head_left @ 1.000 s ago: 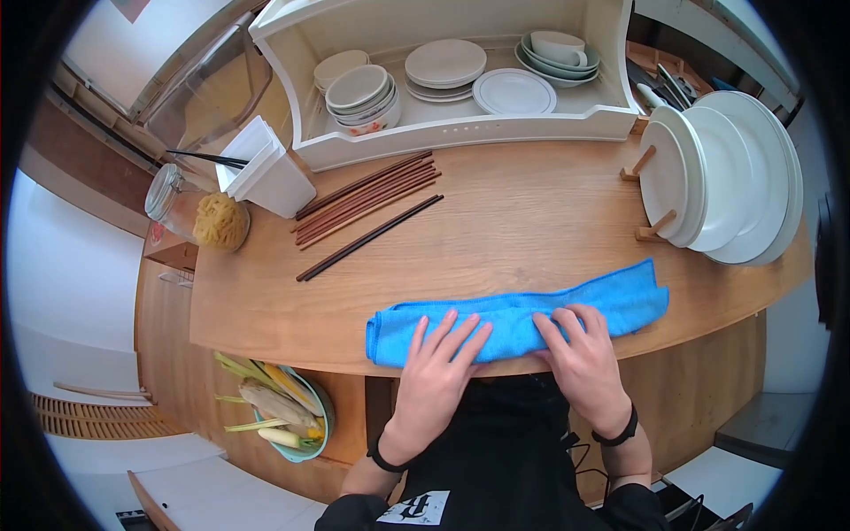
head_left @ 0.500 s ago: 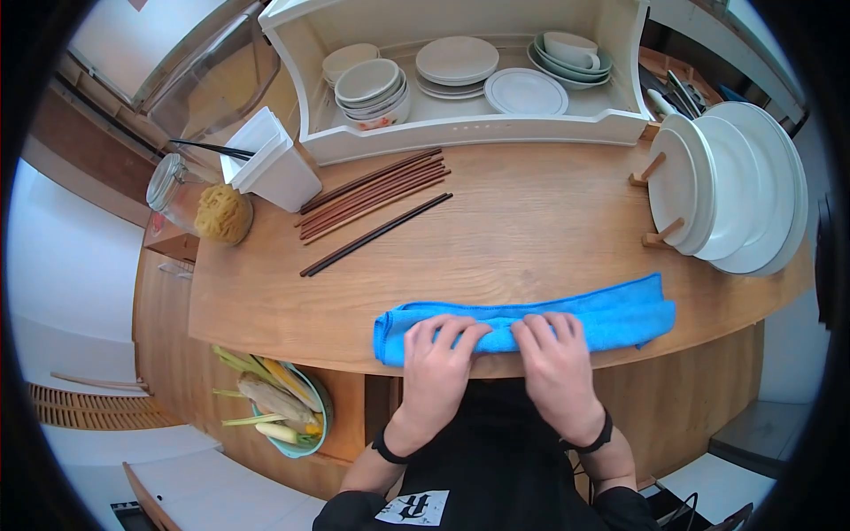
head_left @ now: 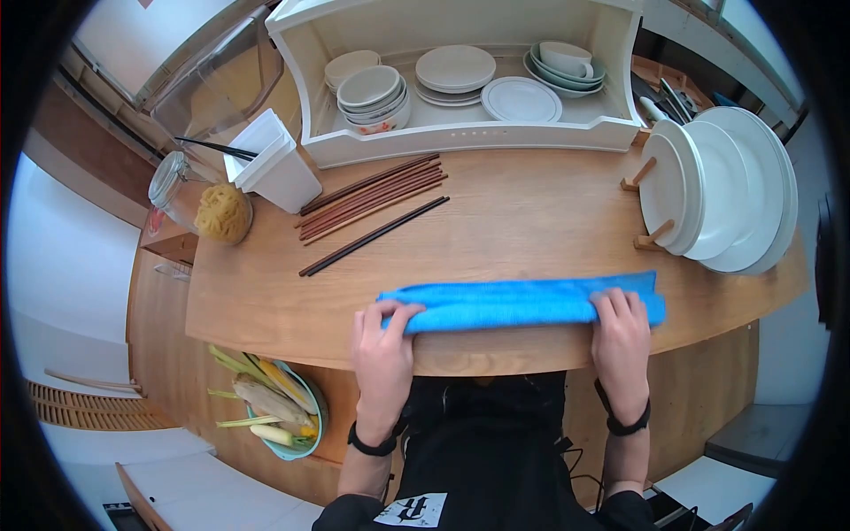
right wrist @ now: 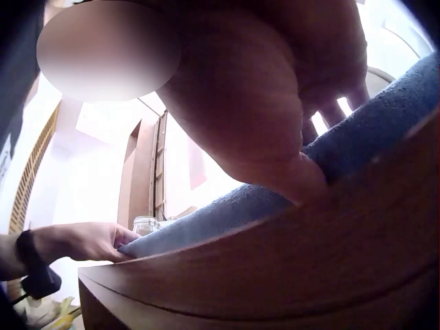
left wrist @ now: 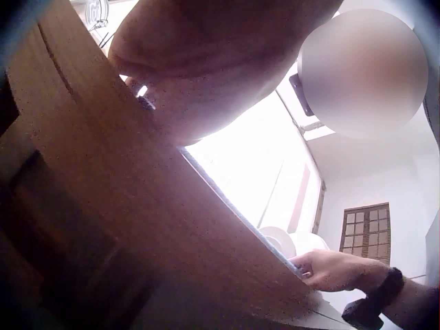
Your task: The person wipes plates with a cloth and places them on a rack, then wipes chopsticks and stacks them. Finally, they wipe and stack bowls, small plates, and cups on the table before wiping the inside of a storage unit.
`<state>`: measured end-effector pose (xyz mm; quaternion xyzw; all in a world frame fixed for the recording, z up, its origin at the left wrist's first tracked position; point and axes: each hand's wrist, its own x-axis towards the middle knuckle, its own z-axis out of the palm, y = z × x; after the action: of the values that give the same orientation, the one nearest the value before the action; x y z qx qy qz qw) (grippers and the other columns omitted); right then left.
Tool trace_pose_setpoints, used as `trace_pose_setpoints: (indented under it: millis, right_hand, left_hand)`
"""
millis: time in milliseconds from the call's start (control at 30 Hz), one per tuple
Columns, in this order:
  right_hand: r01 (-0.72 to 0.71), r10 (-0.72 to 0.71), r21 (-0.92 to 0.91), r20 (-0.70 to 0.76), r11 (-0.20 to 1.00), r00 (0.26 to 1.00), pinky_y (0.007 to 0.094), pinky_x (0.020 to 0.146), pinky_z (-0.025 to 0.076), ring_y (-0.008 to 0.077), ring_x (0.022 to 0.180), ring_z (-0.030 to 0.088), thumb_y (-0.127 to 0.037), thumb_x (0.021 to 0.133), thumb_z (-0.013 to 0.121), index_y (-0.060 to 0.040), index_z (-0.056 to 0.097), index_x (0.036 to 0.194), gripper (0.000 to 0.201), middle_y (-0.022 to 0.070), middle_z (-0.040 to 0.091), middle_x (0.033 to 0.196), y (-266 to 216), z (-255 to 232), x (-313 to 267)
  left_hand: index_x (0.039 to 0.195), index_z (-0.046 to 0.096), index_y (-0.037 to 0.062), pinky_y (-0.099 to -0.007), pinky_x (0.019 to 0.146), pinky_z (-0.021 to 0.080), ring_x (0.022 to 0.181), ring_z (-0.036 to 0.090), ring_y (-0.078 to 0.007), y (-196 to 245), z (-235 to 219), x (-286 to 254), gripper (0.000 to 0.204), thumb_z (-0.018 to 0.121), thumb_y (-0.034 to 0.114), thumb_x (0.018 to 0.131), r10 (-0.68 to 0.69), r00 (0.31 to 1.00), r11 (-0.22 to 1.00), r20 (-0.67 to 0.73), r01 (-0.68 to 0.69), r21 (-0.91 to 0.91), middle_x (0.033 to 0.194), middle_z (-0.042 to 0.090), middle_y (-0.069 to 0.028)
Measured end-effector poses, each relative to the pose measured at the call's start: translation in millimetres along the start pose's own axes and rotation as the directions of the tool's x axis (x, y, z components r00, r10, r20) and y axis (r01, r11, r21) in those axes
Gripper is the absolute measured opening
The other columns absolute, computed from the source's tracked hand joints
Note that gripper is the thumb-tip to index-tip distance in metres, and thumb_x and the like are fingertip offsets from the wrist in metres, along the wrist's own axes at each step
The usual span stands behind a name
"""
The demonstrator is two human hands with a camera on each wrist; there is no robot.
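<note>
A blue cloth (head_left: 505, 305), folded into a long strip, lies along the front of the wooden table (head_left: 496, 221). My left hand (head_left: 381, 367) grips its left end with bent fingers. Toward the right end my right hand (head_left: 622, 354) holds it, fingers over the top, a short tail of cloth sticking out beyond them. In the right wrist view, the right thumb sits against the near side of the cloth (right wrist: 199, 223). The same view shows the left hand (right wrist: 89, 242) pinching the far end.
Behind the cloth lie a pair of dark chopsticks (head_left: 376, 237) and several reddish ones (head_left: 376, 202). A white holder (head_left: 282, 173) and a pasta jar (head_left: 221, 215) stand left. Plates (head_left: 739, 199) stand in a rack at right; a white shelf (head_left: 478, 137) holds dishes. A vegetable basket (head_left: 320, 416) sits below.
My hands were close together at the middle of the cloth; they have spread apart to its two ends. The cloth now lies straighter and narrower, a little farther from the table's front edge.
</note>
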<state>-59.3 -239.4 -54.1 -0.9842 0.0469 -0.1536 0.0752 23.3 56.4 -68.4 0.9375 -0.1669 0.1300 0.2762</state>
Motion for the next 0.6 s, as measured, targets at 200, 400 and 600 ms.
trace_pose_setpoints:
  millis: [200,400,600]
  right_hand:
    - [-0.023,0.002,0.249,0.085,0.968,0.996,0.0477,0.1,0.044,0.0411,0.112,0.051,-0.012,0.062,0.088,-0.005,0.051,0.136,0.084,0.0196,0.054,0.13,-20.7,-34.2,14.5]
    - [-0.097,0.039,0.21,0.265,0.973,0.963,0.0461,0.101,0.043,0.0397,0.111,0.049,-0.028,0.058,0.094,-0.0069,0.047,0.143,0.099,0.0195,0.05,0.138,-18.9,-32.7,18.6]
    - [0.017,-0.044,0.227,0.114,0.974,0.992,0.0469,0.095,0.043,0.0359,0.104,0.05,-0.031,0.055,0.093,-0.0092,0.049,0.141,0.099,0.0143,0.056,0.118,-27.5,-22.0,31.7]
  left_hand:
    - [0.137,0.056,0.0146,-0.049,0.104,0.039,0.121,0.046,-0.0377,22.7,-16.1,21.2,0.082,0.09,0.027,0.063,0.049,0.995,0.998,0.081,-0.053,0.046,0.137,0.05,-0.0177]
    - [0.139,0.056,0.0146,-0.0472,0.099,0.038,0.112,0.048,-0.0336,11.7,-27.8,16.7,0.088,0.092,0.032,0.06,-0.04,0.97,0.999,0.24,0.031,0.041,0.123,0.056,-0.0123]
    - [0.121,0.064,0.0126,-0.0445,0.094,0.035,0.105,0.049,-0.0317,16.6,-29.5,20.2,0.07,0.091,0.036,0.06,0.018,0.959,0.997,0.282,-0.04,0.072,0.11,0.058,-0.0087]
